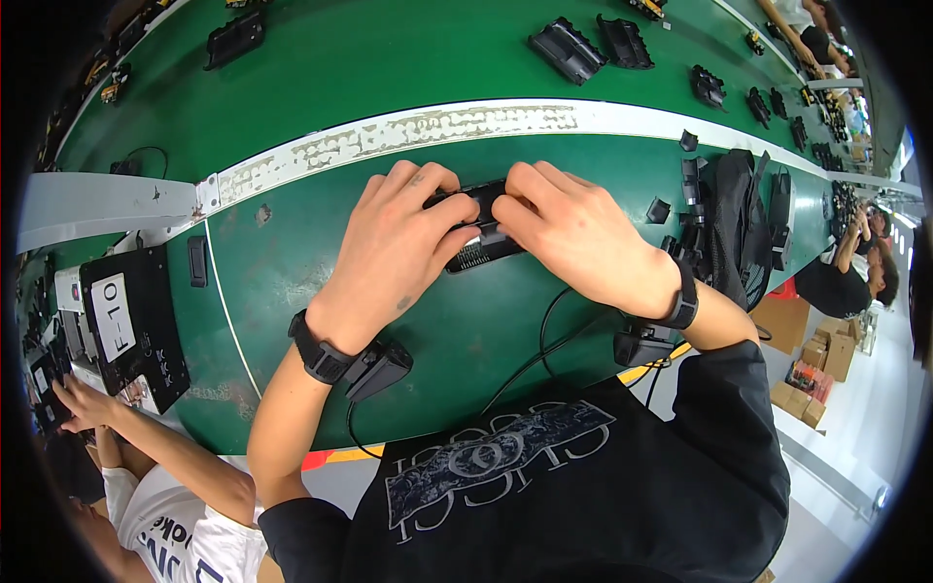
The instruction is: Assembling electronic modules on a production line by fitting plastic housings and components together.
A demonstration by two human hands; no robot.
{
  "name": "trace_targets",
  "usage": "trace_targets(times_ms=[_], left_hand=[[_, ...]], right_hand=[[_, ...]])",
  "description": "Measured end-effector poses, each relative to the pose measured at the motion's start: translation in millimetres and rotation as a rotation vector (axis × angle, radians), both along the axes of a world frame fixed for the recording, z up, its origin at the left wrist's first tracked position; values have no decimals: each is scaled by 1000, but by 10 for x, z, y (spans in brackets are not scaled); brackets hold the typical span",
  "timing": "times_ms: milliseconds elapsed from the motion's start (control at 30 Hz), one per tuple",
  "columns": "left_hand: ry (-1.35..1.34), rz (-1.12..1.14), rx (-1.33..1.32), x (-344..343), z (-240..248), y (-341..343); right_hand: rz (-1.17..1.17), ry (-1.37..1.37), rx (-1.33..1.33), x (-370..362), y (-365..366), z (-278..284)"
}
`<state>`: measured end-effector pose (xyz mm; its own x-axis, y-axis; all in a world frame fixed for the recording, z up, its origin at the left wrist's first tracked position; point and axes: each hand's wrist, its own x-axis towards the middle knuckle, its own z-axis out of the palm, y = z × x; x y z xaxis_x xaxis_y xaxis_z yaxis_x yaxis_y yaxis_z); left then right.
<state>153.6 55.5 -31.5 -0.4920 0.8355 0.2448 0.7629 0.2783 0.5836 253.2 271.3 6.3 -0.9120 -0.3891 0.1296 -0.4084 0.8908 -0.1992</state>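
Head view, left hand (pixel 397 238), right hand (pixel 573 228), both holding one black part (pixel 494 248)

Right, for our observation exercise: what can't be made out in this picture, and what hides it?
All in the head view:
- Much of the black part: covered by the left hand and right hand; its underside faces away.
- Yellow-and-black part, top: cut off by the upper edge.
- Co-worker in the white shirt, lower left: cut off by the lower edge.
- Distant dark parts, right: too small to identify.
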Motion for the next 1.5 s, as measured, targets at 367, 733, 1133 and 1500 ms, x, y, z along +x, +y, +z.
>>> trace_targets(times_ms=[367,733,1133,1500], left_hand=[[10,-8,3,-12,8,14],[74,51,35,72,-40,-3],[-236,-11,150,-444,57,-115],[486,609,97,-1566,-349,-378]], right_hand=[[33,15,-1,-41,-26,104],[146,-234,92,-272,-27,177],[93,-148,80,-285,-89,75],[-545,94,-69,166,1061,101]])
